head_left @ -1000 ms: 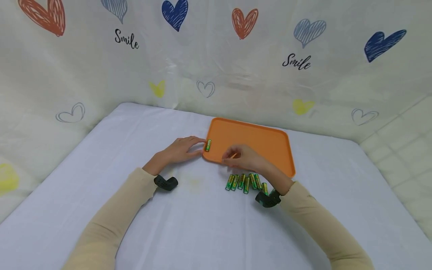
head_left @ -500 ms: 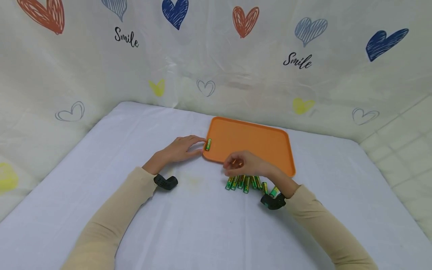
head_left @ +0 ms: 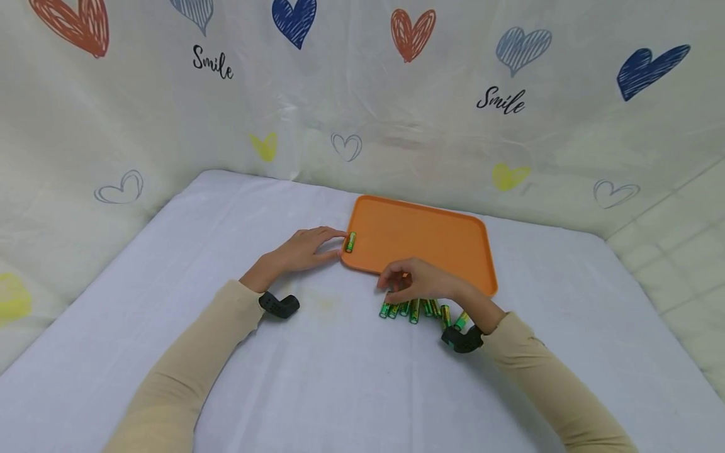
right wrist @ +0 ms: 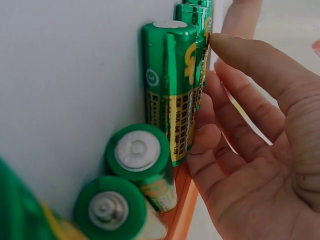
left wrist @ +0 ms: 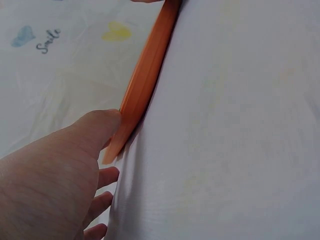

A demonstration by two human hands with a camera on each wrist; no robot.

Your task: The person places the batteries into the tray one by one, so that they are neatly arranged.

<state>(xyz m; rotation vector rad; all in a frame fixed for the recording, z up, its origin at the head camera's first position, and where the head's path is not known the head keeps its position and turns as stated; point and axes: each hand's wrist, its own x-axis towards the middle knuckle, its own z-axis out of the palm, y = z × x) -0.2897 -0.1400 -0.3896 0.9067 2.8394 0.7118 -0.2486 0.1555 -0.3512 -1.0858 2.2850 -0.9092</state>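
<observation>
My left hand (head_left: 300,253) touches the left rim of an orange tray (head_left: 430,236), its fingers stretched out and its thumb at the tray's edge (left wrist: 142,85). One green battery (head_left: 350,242) lies inside the tray along that left side. Several green and gold batteries (head_left: 415,311) lie loosely in a row in front of the tray, partly covered by my right hand (head_left: 421,280). In the right wrist view the thumb (right wrist: 250,55) meets the side of a battery in the row, behind a nearer battery (right wrist: 172,85). The other fingers are loosely bent; no battery is seen gripped.
A white cloth (head_left: 317,377) covers the table. Behind it hangs a pale sheet (head_left: 396,119) printed with hearts and the word "Smile". Two batteries (head_left: 461,321) lie at the right end of the row, by the right wrist's black band (head_left: 462,340).
My right hand has drawn back from over the tray's front edge, down onto the row of batteries, and its thumb has lowered to the row's left end. The left hand has stayed put.
</observation>
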